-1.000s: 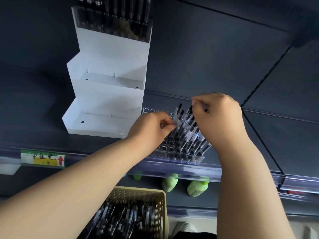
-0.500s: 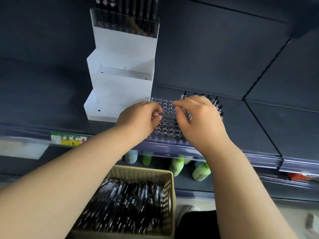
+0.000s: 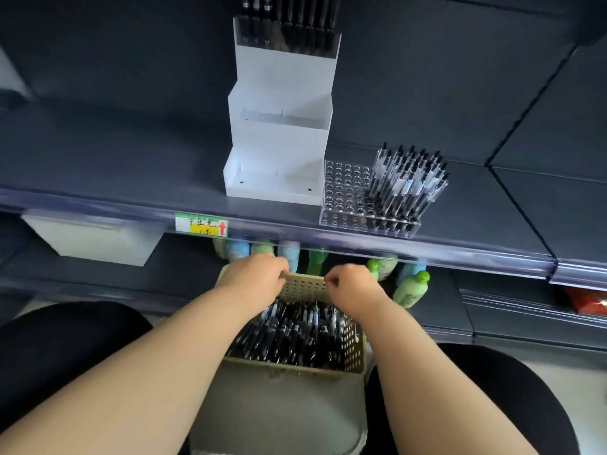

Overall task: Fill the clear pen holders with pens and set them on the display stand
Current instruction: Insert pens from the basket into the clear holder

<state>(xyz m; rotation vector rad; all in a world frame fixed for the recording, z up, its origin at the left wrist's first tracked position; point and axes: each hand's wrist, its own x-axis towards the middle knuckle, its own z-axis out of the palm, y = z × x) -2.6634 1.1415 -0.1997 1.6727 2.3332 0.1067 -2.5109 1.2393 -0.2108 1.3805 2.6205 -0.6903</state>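
Note:
A clear pen holder stands on the dark shelf, right of the white stepped display stand. Its right part holds several black pens; its left holes are bare. Another filled holder sits on the stand's top step, while the two lower steps hold nothing. Below the shelf, a beige perforated basket full of black pens rests between my knees. My left hand curls over the basket's far rim. My right hand pinches the same rim just to the right.
The shelf's front edge carries a green and yellow price label. Green and blue bottles stand on the lower shelf behind the basket. A white box hangs under the shelf at left.
Both hands have left the pen holder on the shelf and dropped to the basket's far rim. The view has tilted down, showing the holder with its pens standing free.

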